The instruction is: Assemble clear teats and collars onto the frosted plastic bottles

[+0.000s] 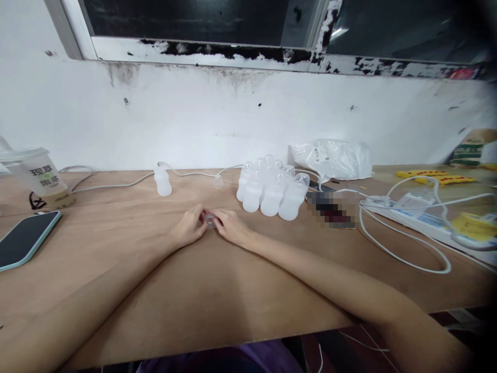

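Observation:
My left hand (190,225) and my right hand (232,227) meet at the middle of the table, fingers closed around a small clear plastic cap (210,220). The fingers cover part of it. Another clear dome cap (218,181) lies farther back, near the wall. To the left of it stands one small white bottle (163,182) with no dome cap visible on it. Right of my hands, several white bottles (269,199) stand close together, with clear dome caps on top.
At the left are a phone (29,239) and a drink cup (41,176). A white plastic bag (334,158) lies against the wall. On the right, a power strip (423,220) lies among looping white cables (399,264), near yellow packets (435,177). The table edge (233,346) runs close to me.

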The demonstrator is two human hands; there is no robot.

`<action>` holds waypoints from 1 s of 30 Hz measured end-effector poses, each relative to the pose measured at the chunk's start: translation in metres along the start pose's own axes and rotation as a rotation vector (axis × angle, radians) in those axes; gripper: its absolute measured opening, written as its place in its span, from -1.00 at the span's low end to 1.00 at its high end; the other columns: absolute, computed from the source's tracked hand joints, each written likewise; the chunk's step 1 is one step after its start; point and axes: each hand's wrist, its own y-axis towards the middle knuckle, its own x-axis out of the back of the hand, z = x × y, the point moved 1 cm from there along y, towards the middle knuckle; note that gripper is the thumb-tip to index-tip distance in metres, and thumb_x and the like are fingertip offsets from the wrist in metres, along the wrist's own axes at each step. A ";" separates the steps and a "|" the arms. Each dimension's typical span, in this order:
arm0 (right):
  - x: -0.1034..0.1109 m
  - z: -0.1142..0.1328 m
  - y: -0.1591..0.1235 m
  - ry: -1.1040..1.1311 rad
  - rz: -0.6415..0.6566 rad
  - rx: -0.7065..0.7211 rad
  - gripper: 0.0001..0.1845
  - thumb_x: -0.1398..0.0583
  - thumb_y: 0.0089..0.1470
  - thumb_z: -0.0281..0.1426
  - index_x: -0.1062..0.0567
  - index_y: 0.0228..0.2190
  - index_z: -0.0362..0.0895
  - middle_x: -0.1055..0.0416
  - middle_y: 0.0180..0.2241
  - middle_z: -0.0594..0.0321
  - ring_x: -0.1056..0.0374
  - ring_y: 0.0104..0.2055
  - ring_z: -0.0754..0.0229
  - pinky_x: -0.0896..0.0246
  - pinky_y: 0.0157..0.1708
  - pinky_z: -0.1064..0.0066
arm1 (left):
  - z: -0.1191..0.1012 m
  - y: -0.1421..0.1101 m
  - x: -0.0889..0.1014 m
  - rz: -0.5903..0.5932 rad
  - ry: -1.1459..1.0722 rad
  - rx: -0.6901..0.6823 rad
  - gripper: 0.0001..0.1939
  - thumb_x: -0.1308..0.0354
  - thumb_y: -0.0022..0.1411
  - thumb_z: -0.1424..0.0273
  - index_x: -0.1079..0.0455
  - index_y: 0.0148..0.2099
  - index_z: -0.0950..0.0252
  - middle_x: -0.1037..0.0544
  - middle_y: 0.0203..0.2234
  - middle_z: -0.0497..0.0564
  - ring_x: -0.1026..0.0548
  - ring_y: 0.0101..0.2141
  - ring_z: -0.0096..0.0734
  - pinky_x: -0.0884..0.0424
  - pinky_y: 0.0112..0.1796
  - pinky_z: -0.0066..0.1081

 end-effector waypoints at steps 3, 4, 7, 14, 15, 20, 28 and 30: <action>0.000 -0.002 -0.001 -0.016 -0.011 0.007 -0.73 0.06 0.04 -0.51 -0.30 -0.21 -0.25 -0.35 -0.25 0.10 -0.26 -0.21 0.22 -0.13 -0.22 0.39 | 0.001 0.000 0.000 -0.010 -0.009 0.002 -0.88 0.08 0.11 0.43 -0.18 -0.25 0.31 -0.40 -0.42 0.00 -0.39 -0.42 -0.47 -0.32 -0.38 -0.44; 0.000 -0.003 -0.001 -0.024 -0.016 0.003 -0.74 0.06 0.04 -0.51 -0.30 -0.21 -0.24 -0.35 -0.26 0.10 -0.26 -0.21 0.22 -0.13 -0.23 0.39 | 0.001 0.000 0.001 -0.001 -0.004 0.003 -0.86 0.09 0.13 0.40 -0.18 -0.24 0.31 -0.40 -0.41 0.01 -0.39 -0.42 -0.46 -0.32 -0.38 -0.44; 0.000 -0.004 -0.002 -0.051 -0.015 -0.023 -0.77 0.05 0.02 -0.52 -0.31 -0.26 -0.23 -0.36 -0.30 0.13 -0.26 -0.26 0.23 -0.14 -0.26 0.40 | 0.001 -0.001 0.001 0.042 0.042 -0.012 -0.83 0.12 0.15 0.36 -0.20 -0.23 0.31 -0.39 -0.41 0.02 -0.38 -0.43 -0.45 -0.31 -0.39 -0.42; -0.002 -0.003 0.002 -0.070 -0.009 -0.042 -0.79 0.02 -0.04 -0.59 -0.34 -0.34 -0.23 -0.37 -0.37 0.14 -0.27 -0.32 0.24 -0.13 -0.31 0.42 | 0.004 -0.002 -0.001 0.044 0.120 -0.038 -0.86 0.09 0.11 0.39 -0.19 -0.26 0.31 -0.36 -0.45 -0.01 -0.34 -0.45 -0.45 -0.29 -0.42 -0.42; -0.002 -0.003 0.003 -0.070 -0.007 -0.043 -0.79 0.02 -0.05 -0.59 -0.35 -0.35 -0.23 -0.37 -0.38 0.14 -0.27 -0.32 0.24 -0.13 -0.31 0.42 | 0.004 -0.002 -0.001 0.040 0.120 -0.041 -0.87 0.08 0.10 0.40 -0.18 -0.26 0.31 -0.36 -0.46 -0.01 -0.34 -0.45 -0.45 -0.29 -0.42 -0.43; -0.003 -0.001 0.007 -0.016 -0.014 -0.026 -0.71 0.03 -0.07 -0.64 -0.36 -0.30 -0.21 -0.39 -0.33 0.16 -0.28 -0.27 0.23 -0.13 -0.26 0.42 | 0.006 -0.003 -0.002 0.018 0.110 -0.040 -0.89 0.07 0.07 0.43 -0.17 -0.29 0.30 -0.35 -0.47 -0.03 -0.34 -0.45 -0.46 -0.28 -0.42 -0.44; -0.004 0.001 0.011 0.033 0.036 0.001 -0.69 0.06 -0.03 -0.63 -0.33 -0.25 -0.22 -0.35 -0.31 0.14 -0.26 -0.24 0.24 -0.13 -0.24 0.39 | 0.006 -0.002 0.000 -0.016 0.079 0.035 -0.93 0.05 0.03 0.46 -0.16 -0.35 0.28 -0.36 -0.54 -0.07 -0.36 -0.49 -0.48 -0.28 -0.45 -0.46; -0.005 -0.001 0.010 0.005 0.053 0.033 -0.70 0.07 0.00 -0.59 -0.30 -0.21 -0.23 -0.33 -0.28 0.11 -0.25 -0.22 0.22 -0.14 -0.23 0.37 | 0.004 -0.002 0.001 -0.006 0.088 0.051 -0.94 0.06 0.02 0.47 -0.15 -0.37 0.28 -0.36 -0.56 -0.08 -0.36 -0.51 -0.48 -0.26 -0.48 -0.47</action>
